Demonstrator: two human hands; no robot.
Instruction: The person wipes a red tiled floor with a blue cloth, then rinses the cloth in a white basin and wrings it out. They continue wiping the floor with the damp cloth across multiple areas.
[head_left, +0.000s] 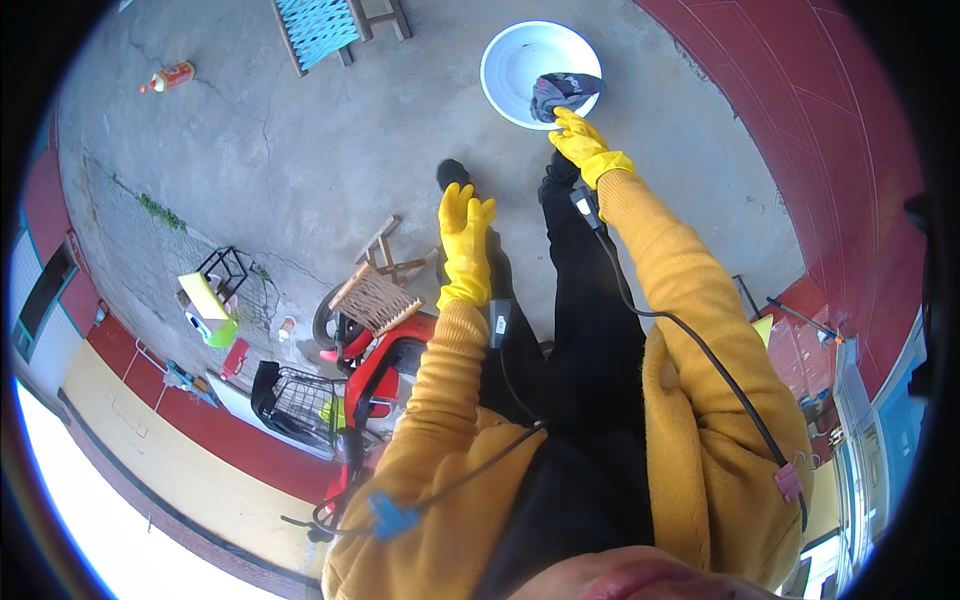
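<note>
My right hand (581, 145), in a yellow rubber glove, reaches to the near rim of a white plastic basin (496, 84) on the ground. Its fingertips meet the lower edge of a dark grey cloth item (564, 94); whether they grip it is unclear. The cloth lies partly in the basin and over its right side, with small markings on it. In a matching glove, my left hand (465, 241) is held above my left leg, fingers apart and nothing in them. Cabled black modules (500, 324) sit near both wrists.
A red electric scooter (375, 375) with a wire basket (307, 401) stands at lower left, beside a folding stool (376, 298). A blue-webbed stool (319, 30) and an orange-capped bottle (172, 76) are farther off on cracked concrete. A dark red wall (817, 150) runs along the right.
</note>
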